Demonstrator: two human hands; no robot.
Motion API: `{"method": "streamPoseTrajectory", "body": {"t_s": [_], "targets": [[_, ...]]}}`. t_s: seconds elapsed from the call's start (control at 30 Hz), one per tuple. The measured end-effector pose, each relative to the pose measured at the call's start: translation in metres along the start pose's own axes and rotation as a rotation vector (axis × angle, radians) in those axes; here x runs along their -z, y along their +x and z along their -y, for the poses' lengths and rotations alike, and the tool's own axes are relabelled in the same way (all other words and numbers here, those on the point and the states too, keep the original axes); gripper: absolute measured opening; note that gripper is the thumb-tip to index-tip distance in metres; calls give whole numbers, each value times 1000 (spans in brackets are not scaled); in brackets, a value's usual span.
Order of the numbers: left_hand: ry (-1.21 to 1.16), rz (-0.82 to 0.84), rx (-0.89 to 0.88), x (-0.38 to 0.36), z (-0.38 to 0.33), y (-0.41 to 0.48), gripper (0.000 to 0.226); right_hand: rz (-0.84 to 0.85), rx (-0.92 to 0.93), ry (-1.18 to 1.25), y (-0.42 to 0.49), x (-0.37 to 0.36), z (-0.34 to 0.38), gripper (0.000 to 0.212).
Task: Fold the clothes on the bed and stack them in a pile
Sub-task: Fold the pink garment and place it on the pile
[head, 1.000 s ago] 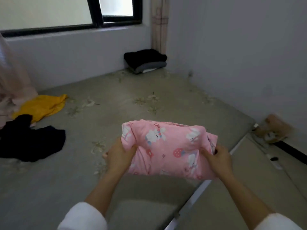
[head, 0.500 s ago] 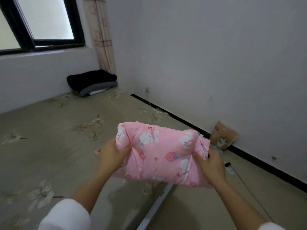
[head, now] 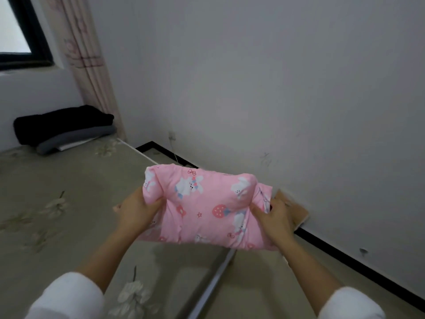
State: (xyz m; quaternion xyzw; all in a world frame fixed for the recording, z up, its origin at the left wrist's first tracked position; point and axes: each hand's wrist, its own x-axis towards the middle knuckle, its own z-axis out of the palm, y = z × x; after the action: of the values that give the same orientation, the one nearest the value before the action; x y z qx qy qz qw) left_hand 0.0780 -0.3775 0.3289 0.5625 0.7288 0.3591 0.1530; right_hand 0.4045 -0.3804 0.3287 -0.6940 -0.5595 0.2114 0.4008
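Two white sleeves frame the bottom of the view, with both forearms reaching forward from them. The left hand clamps one end of a pink garment printed with rabbits and strawberries, its thumb pressed into the cloth. The right hand grips the opposite end the same way. The hands sit well apart, one at each end, which holds the bundle taut and prevents its folds from springing open. The garment hangs in the air over the near edge of the bed, touching nothing but the two hands. It looks fully folded, so the step in hand is probably carrying it to a stack. Farther off, the flowered bed cover runs to the corner, where a pile of folded dark clothes lies against the wall, just beside a curtain. That pile seems the likely destination. It lies well apart from the hands, so a long reach or a step would be needed.
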Motion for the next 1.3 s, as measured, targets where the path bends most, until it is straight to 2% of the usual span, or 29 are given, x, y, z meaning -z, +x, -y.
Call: {"method": "streamPoseTrajectory", "body": {"t_s": [0.17,0.33,0.5,0.57,0.63,0.8,0.87,1.13,1.3], "targets": [[-54,17,-23,-56,-58,86,49,-4,-15,-34,117,14,-17,31],[-81,-25,-5,-114,-95,154,29,55,1,-94,228,11,-38,31],[-104,-76,51,-180,-126,214,39,120,37,-56,342,-1,-61,28],[-124,-107,75,-208,-138,242,51,145,66,-49,392,-6,-71,30],[-137,-143,122,-240,-148,268,56,190,103,-77,444,-10,-81,35],[-144,-202,331,-315,-168,321,41,298,204,-121,564,-26,-100,43],[-151,-215,418,-334,-174,335,44,365,231,-132,603,-38,-102,42],[-87,-291,608,-336,-163,379,48,640,293,-79,686,-123,-78,37],[-35,-354,625,-315,-149,434,42,692,342,-35,733,-182,-41,36]]}}
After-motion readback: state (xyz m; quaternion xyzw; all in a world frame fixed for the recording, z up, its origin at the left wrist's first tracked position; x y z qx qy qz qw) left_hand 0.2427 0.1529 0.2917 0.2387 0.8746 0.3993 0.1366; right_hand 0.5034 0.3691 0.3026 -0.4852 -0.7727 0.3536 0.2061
